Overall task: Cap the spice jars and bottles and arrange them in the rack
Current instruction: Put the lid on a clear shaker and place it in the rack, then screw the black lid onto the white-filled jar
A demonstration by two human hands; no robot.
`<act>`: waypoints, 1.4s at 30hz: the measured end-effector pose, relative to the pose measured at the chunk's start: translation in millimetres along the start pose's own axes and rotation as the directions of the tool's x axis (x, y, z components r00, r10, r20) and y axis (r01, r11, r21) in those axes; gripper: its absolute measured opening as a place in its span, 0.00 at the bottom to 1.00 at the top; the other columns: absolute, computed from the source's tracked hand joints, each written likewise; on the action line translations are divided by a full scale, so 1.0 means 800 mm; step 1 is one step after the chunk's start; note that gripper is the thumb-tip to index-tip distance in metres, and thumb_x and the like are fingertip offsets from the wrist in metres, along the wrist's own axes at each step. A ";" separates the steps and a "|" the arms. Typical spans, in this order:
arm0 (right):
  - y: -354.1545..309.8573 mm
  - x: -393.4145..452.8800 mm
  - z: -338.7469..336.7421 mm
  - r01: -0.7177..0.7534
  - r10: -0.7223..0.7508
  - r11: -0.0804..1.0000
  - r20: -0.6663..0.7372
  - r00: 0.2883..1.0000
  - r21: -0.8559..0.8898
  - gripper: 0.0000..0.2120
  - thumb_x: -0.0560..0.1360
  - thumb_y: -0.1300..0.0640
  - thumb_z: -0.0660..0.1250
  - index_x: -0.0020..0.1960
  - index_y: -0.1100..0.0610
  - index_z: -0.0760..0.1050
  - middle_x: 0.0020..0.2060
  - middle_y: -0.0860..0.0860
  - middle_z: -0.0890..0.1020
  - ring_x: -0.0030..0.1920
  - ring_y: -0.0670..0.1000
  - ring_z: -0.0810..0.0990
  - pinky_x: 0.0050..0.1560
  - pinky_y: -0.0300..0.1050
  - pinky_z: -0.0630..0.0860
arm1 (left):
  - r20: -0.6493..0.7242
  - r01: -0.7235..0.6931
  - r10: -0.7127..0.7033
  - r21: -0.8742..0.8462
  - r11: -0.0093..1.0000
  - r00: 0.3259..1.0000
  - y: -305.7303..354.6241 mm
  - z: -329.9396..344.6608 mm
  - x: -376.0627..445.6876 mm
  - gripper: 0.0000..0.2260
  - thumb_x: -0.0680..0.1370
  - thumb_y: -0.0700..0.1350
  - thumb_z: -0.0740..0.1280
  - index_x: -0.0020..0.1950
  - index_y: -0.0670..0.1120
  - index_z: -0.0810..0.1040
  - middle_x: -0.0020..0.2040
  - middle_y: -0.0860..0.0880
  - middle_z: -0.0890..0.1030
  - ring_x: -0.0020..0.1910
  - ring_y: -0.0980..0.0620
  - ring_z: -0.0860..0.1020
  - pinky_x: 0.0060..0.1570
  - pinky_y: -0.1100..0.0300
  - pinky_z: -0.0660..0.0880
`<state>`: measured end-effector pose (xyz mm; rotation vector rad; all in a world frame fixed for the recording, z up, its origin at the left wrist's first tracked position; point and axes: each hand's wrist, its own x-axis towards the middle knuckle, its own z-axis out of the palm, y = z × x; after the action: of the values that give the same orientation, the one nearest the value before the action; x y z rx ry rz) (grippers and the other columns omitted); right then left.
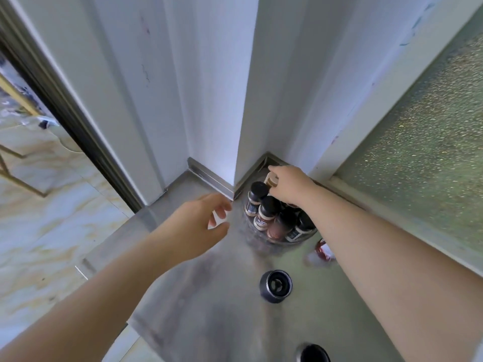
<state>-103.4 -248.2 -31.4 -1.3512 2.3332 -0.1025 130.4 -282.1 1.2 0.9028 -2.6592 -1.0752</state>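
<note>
While the right hand curls its grip round a beige-capped jar at the back of the round clear rack, the left hand hovers just beside the rack, fingers loosely spread and holding nothing. Four black-capped spice jars stand inside the rack. On the steel desk lie a loose black cap and a red-labelled bottle.

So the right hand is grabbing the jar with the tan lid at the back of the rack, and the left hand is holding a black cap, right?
Not quite. In the head view the left hand holds nothing; its fingers are loose, beside the rack. The loose black cap lies on the steel counter. The right hand does grip the tan-lidded jar at the back.
</note>
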 end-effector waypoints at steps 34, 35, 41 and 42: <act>0.181 -0.358 0.074 -0.377 0.395 0.306 0.244 0.885 0.874 0.31 0.70 0.33 0.60 0.67 0.50 0.64 0.53 0.50 0.80 0.44 0.53 0.85 0.53 0.50 0.79 | 0.123 -0.331 0.350 -0.152 0.931 0.929 0.198 0.227 -0.017 0.23 0.63 0.45 0.76 0.54 0.46 0.71 0.50 0.50 0.75 0.48 0.50 0.76 0.50 0.52 0.77; 0.192 -0.375 0.064 -0.331 0.373 0.155 0.255 0.892 0.931 0.28 0.72 0.37 0.61 0.66 0.51 0.66 0.55 0.51 0.79 0.46 0.54 0.85 0.52 0.49 0.80 | 0.131 -0.363 0.391 -0.191 0.912 0.911 0.224 0.237 -0.019 0.24 0.62 0.47 0.75 0.53 0.46 0.71 0.50 0.50 0.76 0.48 0.51 0.76 0.50 0.51 0.77; 0.278 -0.497 0.044 -0.012 0.488 -0.028 0.024 0.873 1.000 0.18 0.68 0.55 0.72 0.57 0.54 0.74 0.49 0.56 0.82 0.48 0.52 0.83 0.47 0.44 0.79 | 0.237 -0.475 0.576 -0.370 0.798 0.782 0.359 0.334 -0.057 0.25 0.61 0.46 0.78 0.52 0.43 0.71 0.53 0.50 0.75 0.50 0.55 0.75 0.50 0.60 0.75; 0.294 -0.518 0.046 0.018 0.544 -0.034 0.004 0.839 0.999 0.19 0.67 0.58 0.73 0.56 0.54 0.74 0.50 0.58 0.81 0.47 0.53 0.83 0.47 0.45 0.79 | 0.280 -0.478 0.602 -0.402 0.781 0.748 0.377 0.352 -0.063 0.26 0.62 0.46 0.78 0.55 0.45 0.70 0.55 0.51 0.75 0.53 0.57 0.75 0.52 0.64 0.74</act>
<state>-101.6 228.1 9.4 0.0048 1.7781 -1.7440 -67.2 83.2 0.6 -0.1974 -2.6420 -1.5533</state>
